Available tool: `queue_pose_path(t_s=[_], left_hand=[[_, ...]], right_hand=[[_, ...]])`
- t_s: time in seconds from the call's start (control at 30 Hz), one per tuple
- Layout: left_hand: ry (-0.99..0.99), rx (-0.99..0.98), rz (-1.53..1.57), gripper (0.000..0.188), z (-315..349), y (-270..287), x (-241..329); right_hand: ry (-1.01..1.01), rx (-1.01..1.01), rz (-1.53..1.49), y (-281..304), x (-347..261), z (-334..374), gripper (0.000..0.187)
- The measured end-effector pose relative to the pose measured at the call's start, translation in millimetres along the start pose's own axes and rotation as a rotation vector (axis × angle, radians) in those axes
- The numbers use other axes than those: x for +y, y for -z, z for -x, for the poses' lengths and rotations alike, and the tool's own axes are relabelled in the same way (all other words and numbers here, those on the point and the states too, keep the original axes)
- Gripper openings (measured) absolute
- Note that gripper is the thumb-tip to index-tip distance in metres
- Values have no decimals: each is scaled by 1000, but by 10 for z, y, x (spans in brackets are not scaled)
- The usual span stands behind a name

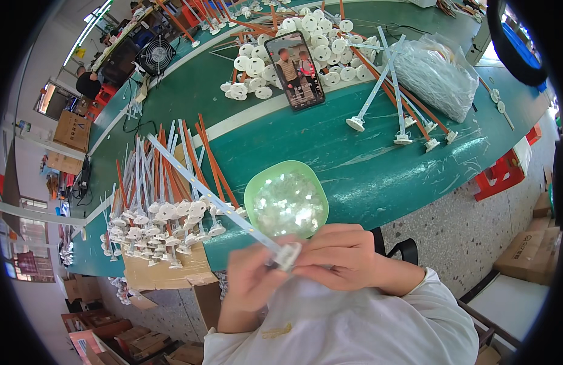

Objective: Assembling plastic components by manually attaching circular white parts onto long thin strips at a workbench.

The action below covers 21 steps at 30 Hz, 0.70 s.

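My left hand [252, 281] and my right hand [336, 254] meet close to my chest. Between them they pinch the white plastic end piece [287, 255] of a long thin white strip [211, 194]. The strip runs up and to the left over the table. Just beyond my fingers sits a light green bowl [251, 198] filled with small clear glittering bits. At my left lies a pile of finished strips with round white bases [156, 222], mixed with orange rods, on a piece of cardboard.
On the green table [354, 164] a phone [295, 70] leans showing a video. Behind it lie round white discs [305, 45]. A clear plastic bag [436, 73] and a few strips with bases [378, 91] lie right. A fan [155, 55] stands far left. Cardboard boxes sit on the floor.
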<state>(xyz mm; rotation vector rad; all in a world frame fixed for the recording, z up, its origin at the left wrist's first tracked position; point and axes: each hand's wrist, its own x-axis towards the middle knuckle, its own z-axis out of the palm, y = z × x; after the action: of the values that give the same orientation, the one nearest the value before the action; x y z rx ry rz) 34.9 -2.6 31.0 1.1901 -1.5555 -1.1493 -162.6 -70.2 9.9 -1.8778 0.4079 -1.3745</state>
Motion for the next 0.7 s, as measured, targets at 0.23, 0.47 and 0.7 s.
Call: queue_pose_path(t_s=[0.23,0.47,0.7], left_hand=[[187,499,-630,36,166,1020,131],[421,836,-1236,39,255,1442,38],[424,871,-1331,43,134,1649,-144]], right_hand=[[95,-62,269,339,134,-32,16],[-36,72,606,665,289,168,16],[-262,383,659,924,272,277,25]])
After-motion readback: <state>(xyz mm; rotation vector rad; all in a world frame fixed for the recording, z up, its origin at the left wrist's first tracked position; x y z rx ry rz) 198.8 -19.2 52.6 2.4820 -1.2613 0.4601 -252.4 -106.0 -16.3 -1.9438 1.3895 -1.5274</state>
